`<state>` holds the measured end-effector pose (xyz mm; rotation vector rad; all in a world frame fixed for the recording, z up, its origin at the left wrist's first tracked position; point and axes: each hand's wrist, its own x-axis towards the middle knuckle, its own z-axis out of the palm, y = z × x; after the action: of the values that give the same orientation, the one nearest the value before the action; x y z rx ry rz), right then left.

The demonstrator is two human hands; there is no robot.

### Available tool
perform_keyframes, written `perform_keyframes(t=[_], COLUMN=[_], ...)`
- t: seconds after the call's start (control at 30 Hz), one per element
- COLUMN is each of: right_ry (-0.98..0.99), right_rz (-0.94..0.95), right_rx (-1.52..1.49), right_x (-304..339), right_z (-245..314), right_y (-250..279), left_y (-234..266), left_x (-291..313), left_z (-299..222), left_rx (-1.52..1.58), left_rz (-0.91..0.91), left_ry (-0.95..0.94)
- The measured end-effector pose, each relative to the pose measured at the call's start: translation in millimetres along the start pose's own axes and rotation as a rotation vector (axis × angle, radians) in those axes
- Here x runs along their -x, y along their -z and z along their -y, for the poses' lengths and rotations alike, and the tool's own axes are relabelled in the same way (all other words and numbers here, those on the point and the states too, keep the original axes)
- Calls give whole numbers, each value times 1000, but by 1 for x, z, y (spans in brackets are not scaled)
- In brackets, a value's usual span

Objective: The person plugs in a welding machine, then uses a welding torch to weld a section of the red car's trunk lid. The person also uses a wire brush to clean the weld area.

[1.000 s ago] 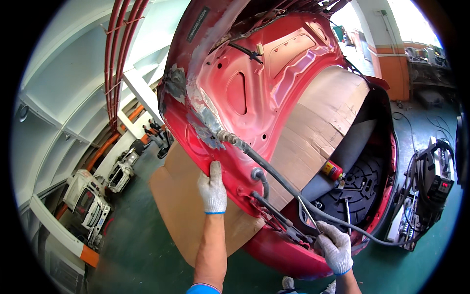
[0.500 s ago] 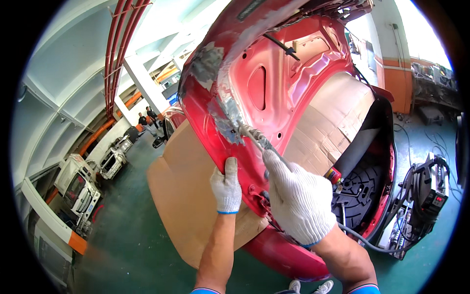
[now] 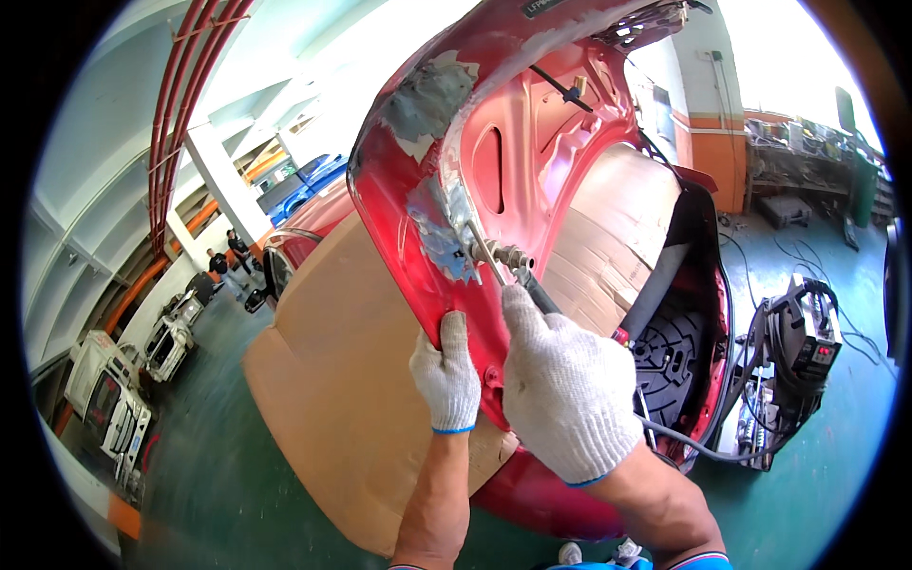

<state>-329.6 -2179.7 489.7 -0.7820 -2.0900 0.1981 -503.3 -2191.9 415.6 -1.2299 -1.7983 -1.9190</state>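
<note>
The raised red trunk lid fills the middle, its edge scraped to bare grey metal in a rough patch. My left hand, in a white knit glove, grips the lid's lower edge with the thumb on the inner face. Also gloved, my right hand is closed around a metal dent puller. The tool's thin front end is at the bare patch; whether it touches is unclear. Part of its handle is hidden by my fingers.
Brown cardboard covers the car body under the lid. At right stands a black machine with a grey cable running toward my right arm. The open trunk well lies between. Two people stand far left near stripped white vehicle fronts.
The whole view has shifted, with the background sliding left. My left hand keeps its grip on the lid edge, and the dent puller stays at the bare metal patch.
</note>
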Motion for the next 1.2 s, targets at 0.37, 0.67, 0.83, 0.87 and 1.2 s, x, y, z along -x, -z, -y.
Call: perform_keyframes(t=[0.37,0.67,0.83,0.87,1.2], right_ry=[-73,-129,-122,-117,-141], right_rz=[-58,-195,-151,-160,-140], right_rx=[-67,-166,-107,-113,-99], right_x=[18,15,20,19,17], right_z=[12,15,20,20,20], right_y=[-29,-44,-45,-46,-52], left_y=[2,0,1,0,0], left_x=[-3,-4,-4,-4,-6], left_z=[0,6,4,6,14], left_rx=[22,74,68,62,44], left_rz=[52,56,49,47,68], left_ry=[44,-6,-11,-15,31])
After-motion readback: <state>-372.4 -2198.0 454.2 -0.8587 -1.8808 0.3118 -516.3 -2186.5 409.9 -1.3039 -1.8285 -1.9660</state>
